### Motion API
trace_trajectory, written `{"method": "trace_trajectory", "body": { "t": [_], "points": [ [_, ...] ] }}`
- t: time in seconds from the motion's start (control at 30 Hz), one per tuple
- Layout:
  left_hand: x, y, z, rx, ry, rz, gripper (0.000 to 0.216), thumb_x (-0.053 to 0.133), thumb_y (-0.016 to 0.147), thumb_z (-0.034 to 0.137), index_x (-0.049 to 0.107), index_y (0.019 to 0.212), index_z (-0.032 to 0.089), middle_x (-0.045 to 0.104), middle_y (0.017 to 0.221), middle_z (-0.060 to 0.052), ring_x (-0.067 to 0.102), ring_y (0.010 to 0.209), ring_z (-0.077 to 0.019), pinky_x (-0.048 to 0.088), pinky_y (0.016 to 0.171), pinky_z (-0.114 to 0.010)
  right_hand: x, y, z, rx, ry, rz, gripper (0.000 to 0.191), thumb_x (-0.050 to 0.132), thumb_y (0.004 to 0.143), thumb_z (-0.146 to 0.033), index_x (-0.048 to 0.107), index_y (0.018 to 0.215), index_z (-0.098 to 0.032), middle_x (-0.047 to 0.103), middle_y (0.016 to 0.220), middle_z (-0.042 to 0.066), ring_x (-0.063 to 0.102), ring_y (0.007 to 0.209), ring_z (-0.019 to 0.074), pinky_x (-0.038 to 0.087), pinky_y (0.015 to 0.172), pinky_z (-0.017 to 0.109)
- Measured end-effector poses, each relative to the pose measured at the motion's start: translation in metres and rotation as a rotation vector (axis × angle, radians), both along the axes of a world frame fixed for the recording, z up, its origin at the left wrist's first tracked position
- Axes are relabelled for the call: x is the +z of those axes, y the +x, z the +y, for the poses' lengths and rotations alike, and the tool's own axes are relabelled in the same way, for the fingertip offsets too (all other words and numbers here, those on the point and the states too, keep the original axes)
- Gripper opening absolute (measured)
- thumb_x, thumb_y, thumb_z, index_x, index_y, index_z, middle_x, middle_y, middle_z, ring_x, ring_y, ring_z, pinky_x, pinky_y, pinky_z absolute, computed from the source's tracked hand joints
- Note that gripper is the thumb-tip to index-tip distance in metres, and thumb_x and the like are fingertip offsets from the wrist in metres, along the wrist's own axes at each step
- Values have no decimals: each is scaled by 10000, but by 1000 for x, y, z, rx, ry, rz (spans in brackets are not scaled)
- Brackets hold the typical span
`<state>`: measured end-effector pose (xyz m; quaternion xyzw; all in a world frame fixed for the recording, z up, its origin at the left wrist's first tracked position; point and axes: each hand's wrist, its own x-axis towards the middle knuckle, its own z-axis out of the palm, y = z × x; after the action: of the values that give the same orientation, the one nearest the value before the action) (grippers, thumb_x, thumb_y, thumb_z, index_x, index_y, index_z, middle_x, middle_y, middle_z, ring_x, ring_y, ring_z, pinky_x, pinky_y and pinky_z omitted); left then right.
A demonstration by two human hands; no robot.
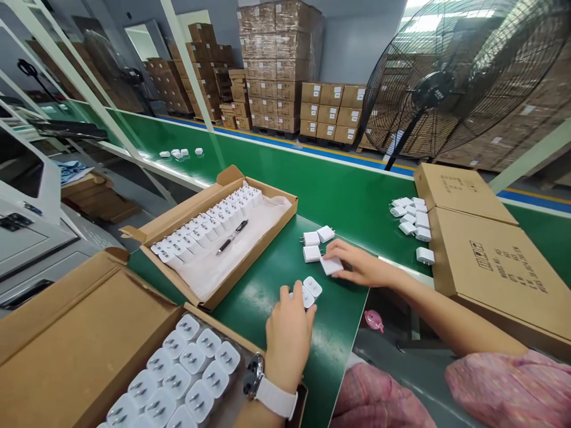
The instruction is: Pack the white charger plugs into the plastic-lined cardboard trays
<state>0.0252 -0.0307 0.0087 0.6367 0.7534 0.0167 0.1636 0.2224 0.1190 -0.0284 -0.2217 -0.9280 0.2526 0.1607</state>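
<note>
Right hand point(357, 264): thumb and fingers pinch one white charger point(331, 266), held just above or on the green bench point(243, 303); contact below is unclear. Left hand point(289, 333): fingers bent, tips at a small cluster of upright chargers point(313, 288), prongs up; cannot tell whether it grips one. A watch point(254, 377) sits on the left wrist. Just beyond the right hand, three chargers point(311, 239) lie on their sides. Left of the left hand, a near open box point(80, 321) holds rows of chargers, prongs up. Farther out, a second open box point(256, 252) holds chargers along its far side and a pen point(232, 237) on white lining. To the right, loose chargers point(408, 217) lie beside closed cartons point(486, 249). Behind: a large fan point(432, 90).
</note>
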Motion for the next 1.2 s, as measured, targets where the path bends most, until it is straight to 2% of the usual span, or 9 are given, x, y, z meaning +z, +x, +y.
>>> {"method": "trace_trajectory", "body": {
  "t": [0.13, 0.2, 0.3, 0.4, 0.5, 0.67, 0.87, 0.97, 1.2],
  "points": [
    [0, 0, -2, 3, 8, 2, 371, 507, 964, 308, 471, 1327, 242, 583, 1142, -63, 692, 838, -220, 470, 618, -293, 20, -21, -15, 225, -113, -32, 568, 520, 813, -40, 487, 1351, -220, 520, 1231, 104, 573, 905, 163, 519, 774, 302],
    [-1, 0, -2, 20, 15, 18, 409, 519, 958, 325, 457, 1349, 225, 585, 1157, -73, 695, 843, -229, 473, 602, -297, 18, -29, -10, 157, -95, -5, 629, 478, 768, -1, 468, 1364, -203, 528, 1212, 106, 557, 824, 152, 518, 733, 304],
    [-1, 1, -2, 43, 22, 34, 474, 540, 946, 363, 438, 1380, 204, 589, 1184, -88, 699, 836, -233, 484, 584, -304, 7, -36, 5, 5, 97, -29, 541, 489, 800, -39, 497, 1327, -163, 524, 1209, 142, 558, 957, 220, 516, 834, 391],
    [4, -1, -3, 72, -18, 54, 557, 572, 928, 399, 406, 1423, 205, 575, 1252, -102, 699, 879, -238, 506, 602, -310, -8, -40, 17, 5, 298, -129, 419, 546, 883, -153, 520, 1301, -145, 516, 1241, 186, 509, 1099, 296, 479, 926, 486],
    [16, -9, -3, 103, -80, 111, 633, 625, 889, 441, 402, 1437, 217, 562, 1295, -106, 692, 927, -257, 529, 618, -326, -20, -38, 19, -32, 354, -140, 352, 507, 947, -198, 519, 1294, -144, 526, 1243, 197, 501, 1113, 302, 475, 931, 502],
    [27, -21, -3, 97, -113, 167, 631, 676, 840, 486, 486, 1376, 212, 600, 1212, -98, 647, 1031, -287, 562, 671, -343, -17, -17, 20, 20, 137, 7, 393, 508, 921, -127, 518, 1307, -202, 515, 1247, 145, 530, 1108, 246, 492, 937, 433],
    [10, -14, -1, 1, -61, 123, 756, 703, 817, 484, 405, 1465, 234, 494, 1399, -136, 582, 1144, -299, 584, 717, -347, 5, -11, 6, 138, -245, 4, 514, 617, 790, -80, 556, 1281, -221, 539, 1148, 75, 559, 798, 132, 519, 704, 284],
    [2, -9, 0, -28, -23, 169, 744, 697, 818, 494, 407, 1467, 274, 487, 1392, -142, 591, 1112, -293, 570, 671, -312, -3, -27, -11, 194, -365, 96, 552, 671, 798, -141, 528, 1325, -224, 536, 1194, 78, 537, 735, 98, 518, 695, 272],
    [-1, -4, -5, 9, 40, 312, 315, 552, 917, 478, 597, 1170, 296, 566, 1046, -74, 607, 903, -254, 448, 536, -242, -33, -43, -39, 122, -501, 359, 504, 682, 797, -157, 554, 1280, -227, 548, 1135, 72, 495, 678, 81, 473, 600, 238]
  ]
}}
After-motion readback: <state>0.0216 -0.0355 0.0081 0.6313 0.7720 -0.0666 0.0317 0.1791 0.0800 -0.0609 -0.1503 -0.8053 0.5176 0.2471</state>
